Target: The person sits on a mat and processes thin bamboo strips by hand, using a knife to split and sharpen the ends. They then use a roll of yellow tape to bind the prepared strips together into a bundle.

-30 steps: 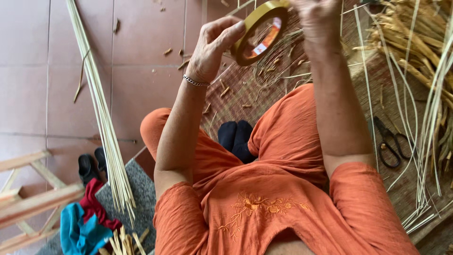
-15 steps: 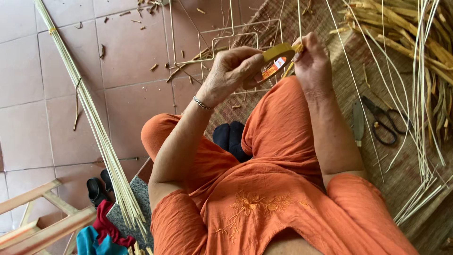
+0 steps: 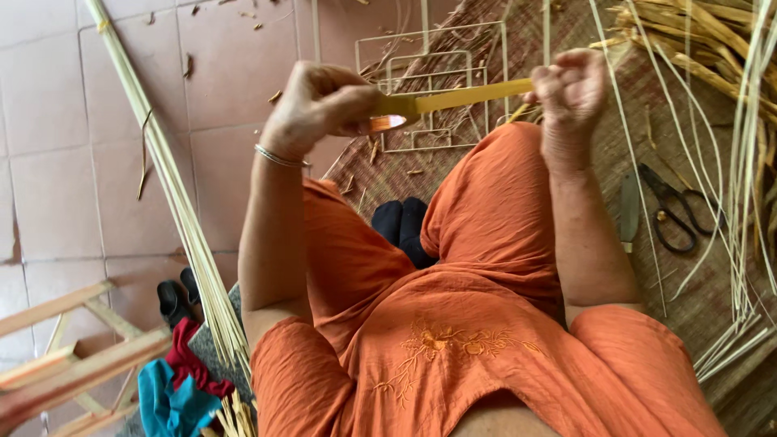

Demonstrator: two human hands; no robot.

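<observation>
My left hand grips a roll of yellow tape, seen edge-on above my orange-clad knees. My right hand pinches the free end of the tape. A yellow strip of tape is stretched straight between the two hands. Just beyond the hands a white wire frame lies on a woven mat. Black-socked feet show between my legs.
Black scissors and a knife blade lie on the mat to the right, beside long pale reed strips. A reed bundle crosses the tiled floor at left. A wooden frame, coloured cloth and a black sandal sit lower left.
The hands were close together on the tape roll, held up high. They have come down and moved apart, and a strip of tape is drawn out between them.
</observation>
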